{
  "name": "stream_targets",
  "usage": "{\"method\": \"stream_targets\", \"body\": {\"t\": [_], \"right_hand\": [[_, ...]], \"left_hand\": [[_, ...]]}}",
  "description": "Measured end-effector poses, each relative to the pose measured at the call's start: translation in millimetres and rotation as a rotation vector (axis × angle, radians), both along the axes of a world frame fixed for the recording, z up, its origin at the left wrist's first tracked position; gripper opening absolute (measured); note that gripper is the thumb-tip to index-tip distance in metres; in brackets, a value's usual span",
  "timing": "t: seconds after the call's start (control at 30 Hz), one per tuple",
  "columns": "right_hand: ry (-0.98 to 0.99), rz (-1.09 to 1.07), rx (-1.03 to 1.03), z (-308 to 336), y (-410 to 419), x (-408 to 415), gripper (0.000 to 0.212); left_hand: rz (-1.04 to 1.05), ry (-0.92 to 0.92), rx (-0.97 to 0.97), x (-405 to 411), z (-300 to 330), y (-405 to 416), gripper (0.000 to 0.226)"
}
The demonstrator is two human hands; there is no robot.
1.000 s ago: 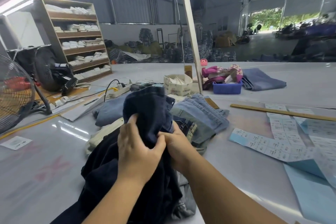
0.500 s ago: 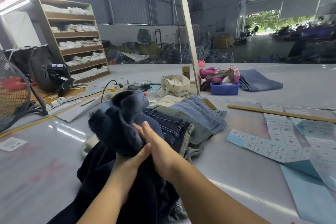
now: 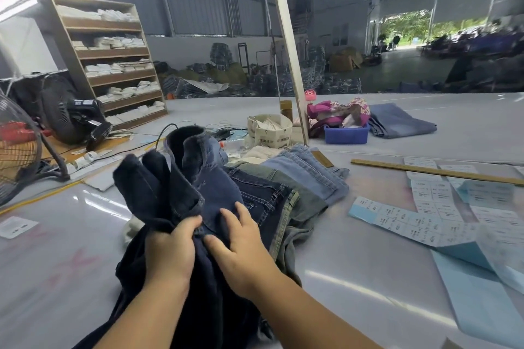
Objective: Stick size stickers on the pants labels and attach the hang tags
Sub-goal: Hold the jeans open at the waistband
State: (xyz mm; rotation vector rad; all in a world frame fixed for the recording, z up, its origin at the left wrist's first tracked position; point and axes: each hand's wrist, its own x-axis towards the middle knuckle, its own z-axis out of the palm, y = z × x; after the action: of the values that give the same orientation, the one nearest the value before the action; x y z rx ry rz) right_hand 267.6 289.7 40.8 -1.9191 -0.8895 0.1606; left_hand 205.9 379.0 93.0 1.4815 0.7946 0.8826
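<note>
Early stage imo: left hand point(image 3: 170, 246) grips bunched dark jeans point(image 3: 158, 195), right hand point(image 3: 241, 246) flat on them, no label exposed; sticker sheets point(image 3: 402, 221) right, hang tags point(image 3: 269, 130) far, untouched

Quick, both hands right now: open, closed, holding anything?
Left hand: closed, gripping a bunched fold of the dark navy pants.
Right hand: open, fingers spread flat on the dark blue jeans.
</note>
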Motion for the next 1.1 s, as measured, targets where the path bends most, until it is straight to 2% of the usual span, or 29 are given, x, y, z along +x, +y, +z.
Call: {"method": "stream_targets", "body": {"t": [0.03, 0.1, 0.17, 0.27, 0.33, 0.47, 0.53, 0.6, 0.67, 0.8, 0.9, 1.0, 1.1], "right_hand": [[0.007, -0.032, 0.089, 4, 1, 0, 0.072], [0.076, -0.105, 0.326, 19, -1, -2, 0.048], [0.278, -0.110, 0.565, 38, -3, -1, 0.026], [0.620, -0.048, 0.827, 72, -8, 9, 0.020], [0.704, -0.047, 0.853, 99, -20, 13, 0.032], [0.641, 0.021, 0.683, 147, -80, 1, 0.023], [0.577, 0.011, 0.569, 167, -127, -9, 0.030], [0.524, -0.006, 0.540, 184, -177, -24, 0.032], [0.500, -0.049, 0.579, 198, -220, -50, 0.035], [0.477, -0.158, 0.786, 211, -298, -116, 0.034], [0.423, -0.299, 0.842, 206, -355, -165, 0.031], [0.392, -0.349, 0.906, 202, -398, -214, 0.030], [0.399, -0.389, 0.962, 194, -433, -256, 0.038]], "left_hand": [[0.004, 0.010, 0.070, 3, 6, 3, 0.018], [-0.010, 0.038, 0.208, 2, 17, 3, 0.011], [-0.046, 0.114, 0.379, 3, 31, -7, 0.018], [-0.091, 0.119, 0.646, 1, 43, -32, 0.018], [-0.112, 0.075, 0.748, -2, 58, -48, 0.017], [-0.117, -0.045, 0.920, -20, 97, -77, 0.029], [-0.143, -0.088, 0.998, -35, 118, -97, 0.037], [-0.220, -0.094, 1.110, -52, 138, -128, 0.025], [-0.294, -0.083, 1.210, -68, 157, -164, 0.010], [-0.435, -0.135, 1.372, -101, 183, -238, 0.020], [-0.505, -0.197, 1.508, -131, 194, -283, 0.025], [-0.518, -0.269, 1.617, -163, 208, -326, 0.024], [-0.588, -0.248, 1.721, -190, 216, -367, 0.022]]}}
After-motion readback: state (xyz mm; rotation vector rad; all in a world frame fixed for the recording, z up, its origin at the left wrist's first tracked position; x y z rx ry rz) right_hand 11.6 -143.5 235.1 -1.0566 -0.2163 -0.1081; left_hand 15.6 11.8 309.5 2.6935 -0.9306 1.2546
